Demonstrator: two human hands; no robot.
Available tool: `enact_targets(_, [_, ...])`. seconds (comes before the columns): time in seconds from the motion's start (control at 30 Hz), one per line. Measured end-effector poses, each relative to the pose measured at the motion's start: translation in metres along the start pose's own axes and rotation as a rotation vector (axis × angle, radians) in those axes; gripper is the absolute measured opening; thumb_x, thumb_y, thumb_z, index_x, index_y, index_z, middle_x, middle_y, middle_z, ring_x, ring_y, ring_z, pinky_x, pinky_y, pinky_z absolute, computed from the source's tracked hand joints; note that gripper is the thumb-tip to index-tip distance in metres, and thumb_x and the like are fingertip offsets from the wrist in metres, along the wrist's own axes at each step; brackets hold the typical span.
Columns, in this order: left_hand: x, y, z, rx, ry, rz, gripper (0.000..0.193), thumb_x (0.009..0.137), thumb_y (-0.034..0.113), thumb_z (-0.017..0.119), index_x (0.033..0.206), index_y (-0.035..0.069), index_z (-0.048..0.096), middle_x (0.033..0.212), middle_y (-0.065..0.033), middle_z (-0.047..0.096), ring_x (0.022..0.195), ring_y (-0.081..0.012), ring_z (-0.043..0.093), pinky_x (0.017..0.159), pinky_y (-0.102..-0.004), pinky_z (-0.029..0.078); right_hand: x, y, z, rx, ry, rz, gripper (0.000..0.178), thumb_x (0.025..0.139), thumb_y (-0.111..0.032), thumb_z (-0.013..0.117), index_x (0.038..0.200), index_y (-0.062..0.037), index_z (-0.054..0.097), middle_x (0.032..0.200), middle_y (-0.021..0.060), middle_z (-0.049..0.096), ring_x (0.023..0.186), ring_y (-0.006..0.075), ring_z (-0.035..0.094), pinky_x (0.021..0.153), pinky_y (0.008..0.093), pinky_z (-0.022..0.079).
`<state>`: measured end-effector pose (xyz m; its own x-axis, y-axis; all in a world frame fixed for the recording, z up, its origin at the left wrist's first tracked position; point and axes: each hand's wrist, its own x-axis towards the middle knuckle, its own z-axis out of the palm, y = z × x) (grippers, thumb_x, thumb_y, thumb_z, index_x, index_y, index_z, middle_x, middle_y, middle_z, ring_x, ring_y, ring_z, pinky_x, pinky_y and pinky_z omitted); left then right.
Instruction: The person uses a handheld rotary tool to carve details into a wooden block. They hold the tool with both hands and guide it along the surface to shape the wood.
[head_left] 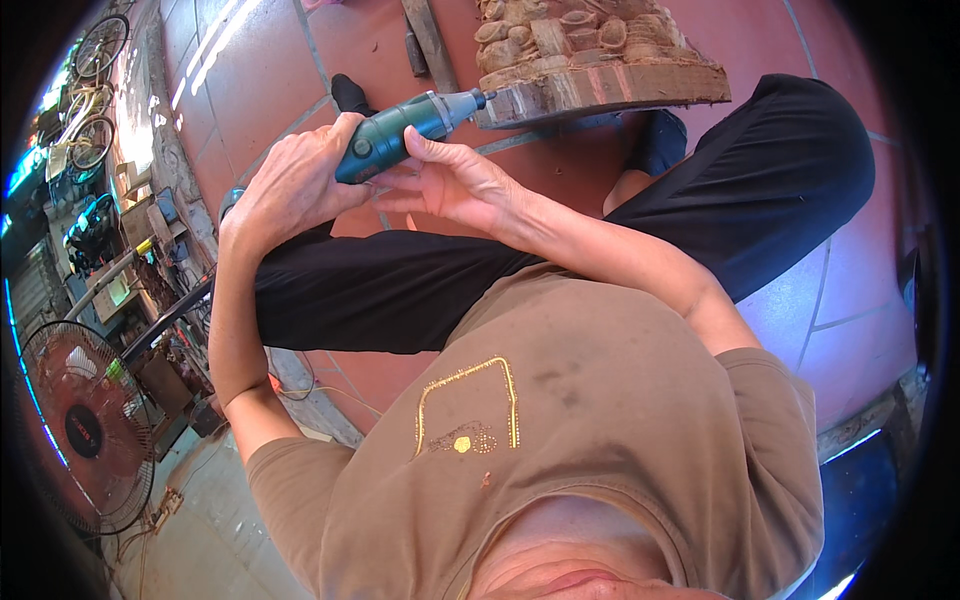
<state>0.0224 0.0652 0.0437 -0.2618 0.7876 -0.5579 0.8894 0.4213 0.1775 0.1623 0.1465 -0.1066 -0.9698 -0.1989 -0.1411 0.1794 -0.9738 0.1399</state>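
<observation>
Clasps a green rotary tool (395, 132) in the left hand (300, 178), tip near a wood carving (595, 65); holds the right hand (462, 185) spread alongside, perhaps touching. Could nick the wood carving if started this close.

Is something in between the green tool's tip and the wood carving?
Nothing visible: the green rotary tool in the left hand has its tip by the left end of the wood carving. I can't tell if they touch.

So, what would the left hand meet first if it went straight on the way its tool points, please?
The left hand would probably bring the tool against the carving first, though depth is unclear.
</observation>
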Motion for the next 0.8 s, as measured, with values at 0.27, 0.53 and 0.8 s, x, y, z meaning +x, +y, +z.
enact_targets(0.27, [0.000, 0.004, -0.003, -0.026, -0.034, 0.011, 0.055, 0.070, 0.019, 0.076, 0.117, 0.002, 0.053, 0.093, -0.0243, 0.065, 0.087, -0.0444, 0.063, 0.075, -0.0479, 0.048, -0.003, 0.005, -0.006, 0.035, 0.026, 0.065, 0.049, 0.088, -0.033, 0.074, 0.126, -0.0086, 0.055, 0.127, 0.0115, 0.059, 0.128, 0.0292, 0.050, 0.103, 0.0537, 0.045])
enact_targets(0.53, [-0.004, 0.008, -0.004, -0.058, -0.083, 0.004, 0.058, 0.068, 0.020, 0.077, 0.118, 0.004, 0.051, 0.097, -0.0232, 0.065, 0.091, -0.0442, 0.061, 0.077, -0.0477, 0.048, -0.012, 0.012, -0.001, 0.044, -0.023, -0.001, 0.052, 0.087, -0.030, 0.075, 0.132, -0.0175, 0.051, 0.131, 0.0085, 0.057, 0.130, 0.0286, 0.049, 0.105, 0.0556, 0.043])
enact_targets(0.8, [-0.005, 0.005, -0.001, -0.061, -0.051, 0.033, 0.058, 0.068, 0.019, 0.078, 0.118, 0.004, 0.051, 0.098, -0.0230, 0.065, 0.092, -0.0442, 0.061, 0.077, -0.0476, 0.048, -0.009, 0.012, -0.004, 0.056, -0.015, 0.016, 0.052, 0.087, -0.030, 0.075, 0.132, -0.0168, 0.051, 0.131, 0.0079, 0.057, 0.130, 0.0285, 0.049, 0.107, 0.0561, 0.041])
